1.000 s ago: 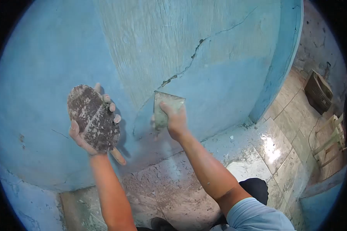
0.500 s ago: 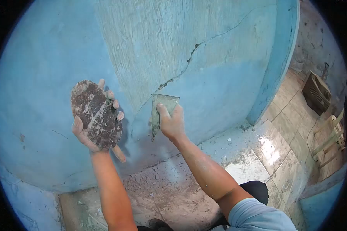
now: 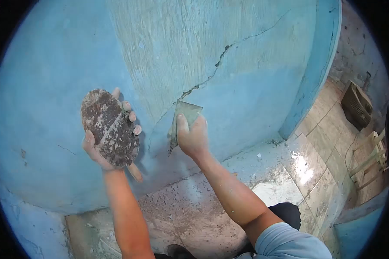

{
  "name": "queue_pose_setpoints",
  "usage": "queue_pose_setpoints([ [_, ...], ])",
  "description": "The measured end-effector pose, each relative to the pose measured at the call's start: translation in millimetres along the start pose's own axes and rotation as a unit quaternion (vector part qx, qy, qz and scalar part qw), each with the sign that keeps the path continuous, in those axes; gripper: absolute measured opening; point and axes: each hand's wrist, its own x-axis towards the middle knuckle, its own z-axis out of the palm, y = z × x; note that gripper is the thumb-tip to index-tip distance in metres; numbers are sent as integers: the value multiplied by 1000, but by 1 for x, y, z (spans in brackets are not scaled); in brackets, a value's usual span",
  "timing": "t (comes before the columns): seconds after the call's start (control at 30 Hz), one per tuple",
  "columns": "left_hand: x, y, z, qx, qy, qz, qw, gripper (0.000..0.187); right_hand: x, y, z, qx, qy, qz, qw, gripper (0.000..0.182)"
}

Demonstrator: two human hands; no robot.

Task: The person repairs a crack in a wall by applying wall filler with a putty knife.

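Observation:
My left hand (image 3: 95,153) grips a dark oval slab (image 3: 108,125) with pale crusted plaster on its face. Its thumb lies on the near edge and the fingers curl round the right side. A tan rounded end (image 3: 135,172), perhaps a handle, sticks out below. My right hand (image 3: 193,136) is closed on a flat grey-green scraper (image 3: 189,108), thumb on its face. The scraper's top corner touches or nearly touches the blue wall (image 3: 242,103) at the lower end of a jagged crack (image 3: 220,56). Dried material clings to its lower left edge.
Flakes and dust (image 3: 181,203) litter the tiled floor at the wall's foot. A wall edge (image 3: 320,64) stands to the right. Beyond it are a dark ribbed box-like object (image 3: 355,105) and a wooden frame (image 3: 369,159). A dark knee or shoe (image 3: 286,214) shows beside my right arm.
My right hand has tilted the scraper clockwise, its top edge now slanting down to the right near the crack. My left hand keeps its hold on the slab. The view has shifted slightly.

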Motion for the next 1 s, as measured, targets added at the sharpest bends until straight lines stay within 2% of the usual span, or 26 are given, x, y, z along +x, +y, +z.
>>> queue_pose_setpoints([
  [0.03, 1, 0, -3, -3, -3, -2, 1000, 116, 0, -2, 0, 43, -4, 21, 999, 28],
  [0.13, 3, 3, -11, -19, -19, -2, 1000, 117, 0, 2, 0, 61, -12, 65, 996, 28],
  [0.33, 2, 2, -20, -25, -12, 6, 1000, 117, -3, 21, 7, 3, 43, 28, 999, 27],
  [0.43, 2, 3, -19, -22, -13, 3, 1000, 117, -5, 12, 7, 110, 32, 66, 991, 28],
  [0.5, 2, 4, -17, -13, -10, 6, 1000, 117, 5, 17, 11, 127, 29, 81, 988, 30],
  [0.57, 1, 4, -17, -7, -6, 4, 1000, 117, 10, 21, 10, 27, 15, 33, 999, 29],
  [0.63, 1, 7, -18, 1, -1, 0, 1000, 118, 11, 10, 5, -186, -13, -81, 979, 28],
  [0.7, 3, 10, -21, 5, -1, -3, 1000, 118, 13, 41, 9, -12, -28, -12, 999, 25],
  [0.73, 1, 10, -22, 6, 2, -5, 1000, 118, 11, 44, 8, 98, -31, 47, 994, 24],
  [0.77, -2, 10, -22, 9, 6, -2, 1000, 118, 9, 47, 8, 206, -22, 107, 972, 24],
  [0.8, -3, 11, -19, 11, 6, 4, 1000, 118, 7, 35, 6, 335, -9, 182, 924, 24],
  [0.83, -1, 12, -18, 14, 3, 10, 1000, 118, 10, 27, 5, 456, 3, 251, 854, 24],
  [0.93, 1, 6, -20, 8, 9, 14, 1000, 118, 24, 31, -6, 539, 13, 294, 789, 16],
  [0.97, 1, 6, -17, 15, 15, 17, 1000, 119, 24, 29, -10, 463, 6, 288, 838, 19],
  [1.0, 2, 7, -16, 15, 13, 16, 1000, 120, 25, 25, -13, 226, -26, 162, 960, 20],
])
